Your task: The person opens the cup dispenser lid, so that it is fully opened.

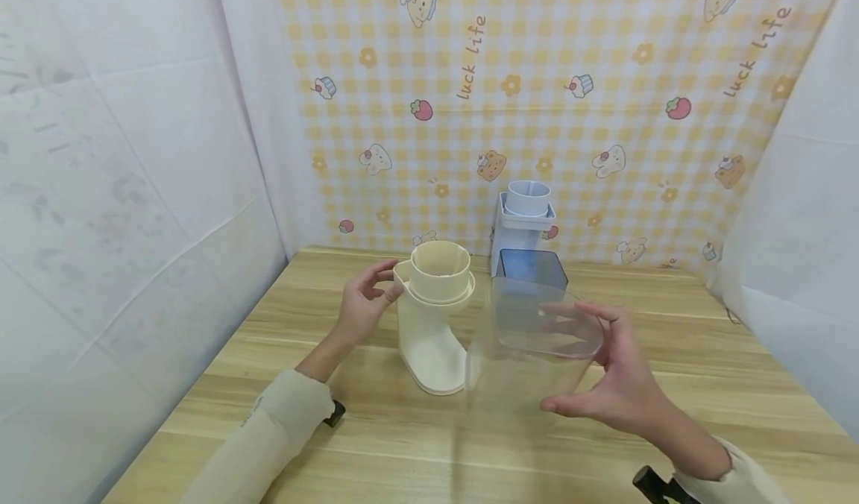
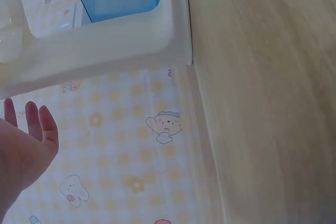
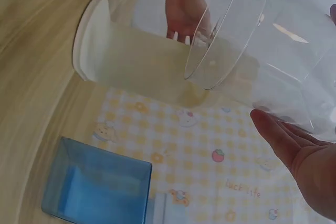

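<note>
A cream plastic stand with a round collar on top stands upright on the table. My left hand is at its upper back corner, thumb on the near side and fingers reaching behind; the left wrist view shows those fingers by the stand's column. My right hand holds a clear plastic container in the air, thumb and fingers spread around its wall. In the right wrist view the container's ringed round end points toward the stand and overlaps it.
Behind the clear container stands a pale blue stand with a similar collar, and a see-through blue box sits in front of it. A yellow checked cloth hangs behind the wooden table; white sheets hang at both sides.
</note>
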